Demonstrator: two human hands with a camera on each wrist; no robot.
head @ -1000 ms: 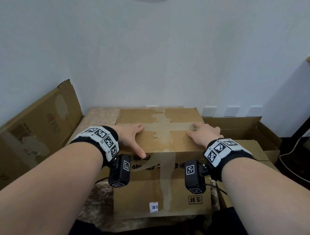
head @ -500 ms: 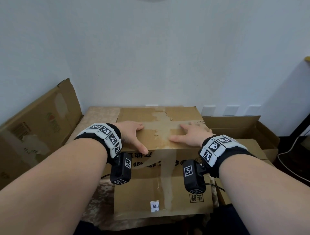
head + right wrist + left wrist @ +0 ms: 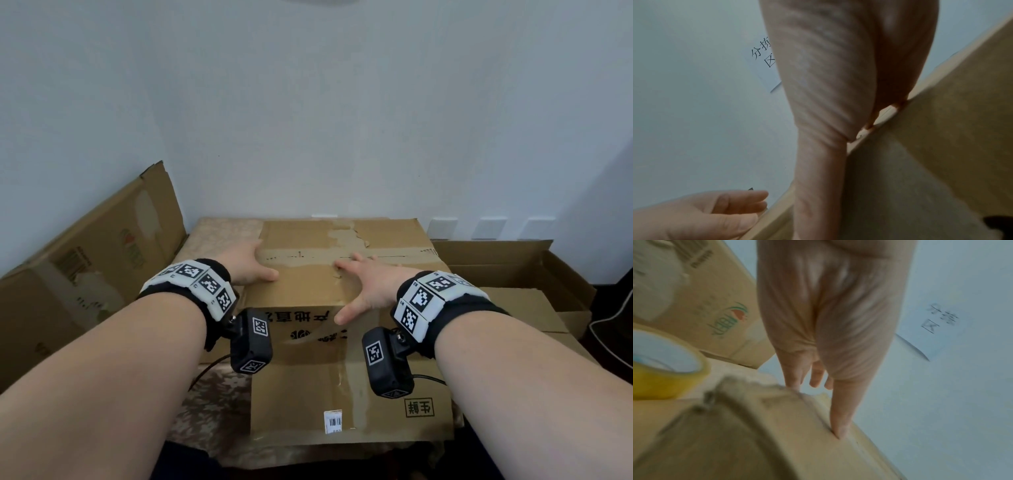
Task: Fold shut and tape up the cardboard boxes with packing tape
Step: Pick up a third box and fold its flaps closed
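Observation:
A brown cardboard box [image 3: 308,294] stands on the table in front of me, its top flaps folded shut and a strip of tape [image 3: 394,255] along the seam. My left hand [image 3: 248,269] rests flat on the top's left edge, its thumb [image 3: 838,426] pressing the cardboard. Near the middle of the top, my right hand [image 3: 366,286] lies spread over the seam, thumb at the near edge. A yellow tape roll [image 3: 663,374] sits to the left of the box, seen only in the left wrist view. In the right wrist view the left hand [image 3: 705,214] shows low on the left.
A flattened carton [image 3: 85,267] leans on the wall at left. An open empty box [image 3: 513,267] sits at right, over more flat cardboard. A patterned cloth covers the table [image 3: 222,233]. A cable [image 3: 613,318] runs at far right.
My right hand has slid leftward along the taped seam, from the box's right side to its middle. The left hand has stayed at the left edge.

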